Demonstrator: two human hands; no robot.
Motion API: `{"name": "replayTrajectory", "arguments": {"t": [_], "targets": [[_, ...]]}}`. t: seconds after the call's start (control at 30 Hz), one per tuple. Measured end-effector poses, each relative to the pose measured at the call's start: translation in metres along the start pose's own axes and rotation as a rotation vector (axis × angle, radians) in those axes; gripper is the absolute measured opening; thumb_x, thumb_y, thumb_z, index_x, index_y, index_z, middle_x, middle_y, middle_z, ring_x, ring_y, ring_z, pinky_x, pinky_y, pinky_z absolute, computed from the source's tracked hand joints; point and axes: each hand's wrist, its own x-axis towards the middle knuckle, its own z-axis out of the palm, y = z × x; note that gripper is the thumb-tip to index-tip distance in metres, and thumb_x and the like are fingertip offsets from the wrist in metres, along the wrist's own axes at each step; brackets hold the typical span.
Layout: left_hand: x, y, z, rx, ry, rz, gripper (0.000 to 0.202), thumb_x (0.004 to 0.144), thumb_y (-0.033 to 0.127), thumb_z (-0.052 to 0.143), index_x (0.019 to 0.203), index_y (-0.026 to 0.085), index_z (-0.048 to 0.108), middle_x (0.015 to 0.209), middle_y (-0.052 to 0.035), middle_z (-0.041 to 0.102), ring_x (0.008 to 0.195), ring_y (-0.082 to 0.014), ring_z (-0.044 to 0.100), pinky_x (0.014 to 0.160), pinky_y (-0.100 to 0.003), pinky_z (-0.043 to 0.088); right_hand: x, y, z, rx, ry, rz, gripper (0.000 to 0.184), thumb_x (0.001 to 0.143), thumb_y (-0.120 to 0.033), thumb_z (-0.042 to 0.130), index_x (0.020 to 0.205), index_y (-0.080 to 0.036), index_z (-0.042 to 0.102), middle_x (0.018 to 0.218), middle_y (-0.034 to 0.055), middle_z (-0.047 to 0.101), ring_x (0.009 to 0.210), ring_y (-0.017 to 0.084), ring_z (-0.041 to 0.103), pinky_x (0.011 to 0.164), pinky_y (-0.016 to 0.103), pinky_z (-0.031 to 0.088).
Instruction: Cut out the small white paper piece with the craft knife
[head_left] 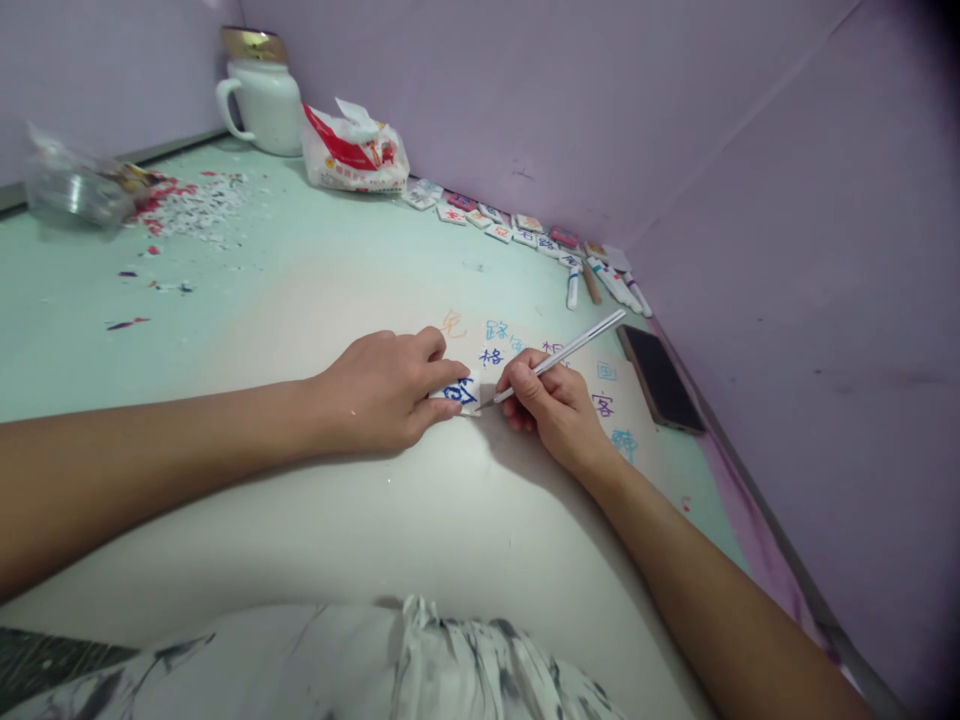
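Observation:
A small flat white block (pixel 466 394) with a blue character on it lies on the table, pinched between the thumb and fingers of my left hand (pixel 390 390). My left fingers cover part of its left side. In my right hand (pixel 551 400) is a slim silver craft knife (pixel 574 350), gripped like a pen. Its handle slants up to the right, and the blade tip is at the block's lower right edge. Characters in orange, blue and purple are written on the tabletop around my right hand, among them a purple one (pixel 602 405).
A dark phone (pixel 660 378) lies on the right. Along the back wall are several marked blocks (pixel 525 237) and markers (pixel 574 285). A tissue pack (pixel 356 150), a white lidded mug (pixel 264 105), red and white shavings (pixel 199 205) and a clear plastic bag (pixel 79 190) are at back left.

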Motion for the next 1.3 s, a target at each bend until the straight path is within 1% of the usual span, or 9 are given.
{"name": "replayTrajectory", "arguments": {"t": [0.17,0.4,0.57,0.73,0.93,1.1,1.3], "targets": [[0.0004,0.0000,0.0003,-0.003,-0.007,-0.002,0.036,0.097,0.045,0.045,0.123,0.029,0.066,0.108,-0.0055,0.060,0.071,-0.0186,0.058,0.064,-0.031,0.035,0.0016,-0.0007,0.0006,-0.011,-0.025,-0.018,0.053,0.085,-0.070,0.060,0.070,-0.019,0.056,0.057,-0.0036,0.054,0.045,0.008,0.045,0.044,0.024,0.033],[0.0003,-0.0004,0.0012,0.007,-0.002,0.008,0.037,0.098,0.045,0.044,0.124,0.030,0.065,0.108,-0.0057,0.061,0.071,-0.0184,0.058,0.064,-0.031,0.035,0.0023,0.0008,-0.0012,0.023,-0.043,0.029,0.054,0.081,-0.073,0.061,0.070,-0.020,0.054,0.053,-0.0050,0.052,0.044,0.008,0.042,0.044,0.024,0.032],[0.0000,-0.0012,0.0017,0.008,0.007,0.010,0.037,0.098,0.045,0.044,0.123,0.029,0.066,0.108,-0.0059,0.061,0.073,-0.0190,0.059,0.064,-0.032,0.036,0.0005,0.0032,-0.0029,-0.012,-0.053,0.046,0.056,0.083,-0.073,0.058,0.066,-0.020,0.054,0.048,-0.0047,0.048,0.044,0.009,0.043,0.045,0.024,0.032],[0.0002,-0.0008,0.0018,-0.001,0.006,0.005,0.037,0.098,0.045,0.044,0.124,0.029,0.066,0.109,-0.0058,0.061,0.072,-0.0192,0.059,0.064,-0.033,0.037,0.0006,0.0007,-0.0008,0.020,-0.016,0.021,0.053,0.084,-0.071,0.059,0.071,-0.020,0.056,0.053,-0.0045,0.051,0.043,0.008,0.042,0.044,0.024,0.032],[0.0004,-0.0009,0.0016,-0.004,0.007,0.010,0.037,0.097,0.045,0.045,0.124,0.029,0.066,0.106,-0.0059,0.061,0.071,-0.0187,0.058,0.064,-0.032,0.037,0.0012,-0.0001,0.0006,-0.005,-0.038,-0.006,0.052,0.085,-0.070,0.059,0.073,-0.019,0.057,0.055,-0.0039,0.053,0.045,0.009,0.044,0.044,0.024,0.032],[-0.0001,-0.0013,0.0009,0.000,0.007,0.009,0.037,0.098,0.045,0.045,0.124,0.029,0.066,0.107,-0.0062,0.061,0.071,-0.0181,0.058,0.063,-0.032,0.036,0.0017,0.0032,-0.0014,-0.045,-0.062,-0.018,0.053,0.086,-0.070,0.058,0.071,-0.019,0.056,0.054,-0.0037,0.052,0.046,0.009,0.045,0.046,0.025,0.033],[0.0000,-0.0005,0.0007,0.007,-0.003,0.003,0.037,0.098,0.045,0.046,0.125,0.029,0.066,0.108,-0.0064,0.062,0.072,-0.0183,0.059,0.064,-0.032,0.037,0.0007,0.0021,-0.0018,-0.003,-0.055,-0.009,0.053,0.085,-0.069,0.060,0.069,-0.019,0.056,0.053,-0.0045,0.049,0.044,0.008,0.042,0.045,0.024,0.031]]}}
